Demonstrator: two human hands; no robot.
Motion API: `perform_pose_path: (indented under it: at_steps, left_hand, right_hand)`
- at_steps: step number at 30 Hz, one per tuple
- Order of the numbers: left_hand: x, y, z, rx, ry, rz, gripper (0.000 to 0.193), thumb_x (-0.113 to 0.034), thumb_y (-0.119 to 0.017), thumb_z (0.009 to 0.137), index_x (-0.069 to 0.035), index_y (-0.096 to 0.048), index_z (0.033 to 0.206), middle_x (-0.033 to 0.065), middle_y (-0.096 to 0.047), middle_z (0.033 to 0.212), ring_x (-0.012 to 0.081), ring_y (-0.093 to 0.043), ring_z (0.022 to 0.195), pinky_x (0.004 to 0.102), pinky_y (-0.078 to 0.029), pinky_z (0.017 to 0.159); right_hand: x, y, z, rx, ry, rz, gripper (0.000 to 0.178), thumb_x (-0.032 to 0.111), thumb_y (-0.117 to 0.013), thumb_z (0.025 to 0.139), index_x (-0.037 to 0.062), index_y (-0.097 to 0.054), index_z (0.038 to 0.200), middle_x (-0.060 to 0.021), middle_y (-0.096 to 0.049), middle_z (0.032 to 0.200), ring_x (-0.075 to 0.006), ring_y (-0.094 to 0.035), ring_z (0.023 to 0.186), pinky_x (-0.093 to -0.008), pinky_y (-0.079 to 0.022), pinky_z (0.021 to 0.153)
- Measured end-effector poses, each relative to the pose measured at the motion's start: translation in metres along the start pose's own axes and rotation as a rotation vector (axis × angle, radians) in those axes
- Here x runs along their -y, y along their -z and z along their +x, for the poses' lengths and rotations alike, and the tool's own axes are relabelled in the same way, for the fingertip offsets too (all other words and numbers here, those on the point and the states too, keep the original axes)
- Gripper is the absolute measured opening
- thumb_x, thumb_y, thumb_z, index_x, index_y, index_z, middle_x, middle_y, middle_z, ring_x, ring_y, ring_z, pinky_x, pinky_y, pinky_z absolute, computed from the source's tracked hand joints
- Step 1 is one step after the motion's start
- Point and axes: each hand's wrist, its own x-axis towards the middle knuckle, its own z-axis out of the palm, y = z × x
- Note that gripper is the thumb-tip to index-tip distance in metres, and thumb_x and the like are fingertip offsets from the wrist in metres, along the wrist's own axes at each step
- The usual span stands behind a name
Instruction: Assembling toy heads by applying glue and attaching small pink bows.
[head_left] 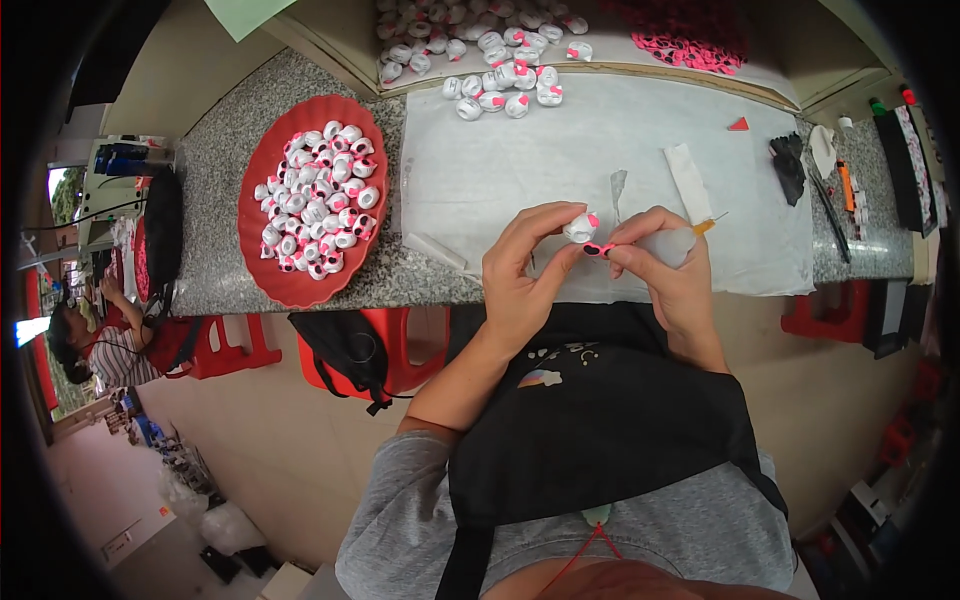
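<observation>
Between the thumb and fingers of my left hand (530, 262) is a small round white piece (578, 230) with a pink patch. My right hand (672, 275) pinches a tiny pink-and-black piece (597, 250) right below the white one; whether the two touch I cannot tell. Tucked in the same right hand is a translucent squeeze bottle (668, 246), its yellow nozzle and thin needle tip pointing away to the right. Both hands are close together over the near edge of a white work sheet (500, 170).
A red scalloped plate (262, 265) heaped with white-and-pink pieces stands left. More white pieces (492, 80) and pink ones (690, 52) lie at the back shelf. Paper strips (687, 182), a black cloth (788, 168) and tweezers (830, 215) lie right. Another person (115, 345) sits far left.
</observation>
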Motion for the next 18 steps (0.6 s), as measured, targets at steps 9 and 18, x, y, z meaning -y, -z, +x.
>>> perform_pose_path:
  at_steps: [9,18]
  left_hand:
    - [0.000,0.000,0.000,0.067,-0.062,0.077,0.031,0.007,-0.054,0.068,0.003,-0.048,0.098,0.0140,-0.049,0.099,0.0189,-0.049,0.091,0.0284,-0.040,0.079]
    - [-0.010,0.000,0.002,0.041,0.176,-0.453,0.026,0.005,-0.052,0.072,0.004,-0.049,0.097,0.0122,-0.051,0.097,0.0172,-0.048,0.093,0.0272,-0.038,0.081]
  right_hand:
    - [-0.004,0.002,0.000,-0.041,0.026,-0.080,0.008,-0.003,-0.057,0.067,-0.0013,-0.051,0.071,-0.0087,-0.054,0.072,-0.0126,-0.050,0.062,-0.0225,-0.041,0.053]
    - [-0.005,-0.004,-0.001,-0.019,0.096,-0.127,0.020,-0.003,-0.060,0.066,0.0009,-0.050,0.083,-0.0030,-0.052,0.070,-0.0067,-0.047,0.061,-0.0184,-0.037,0.053]
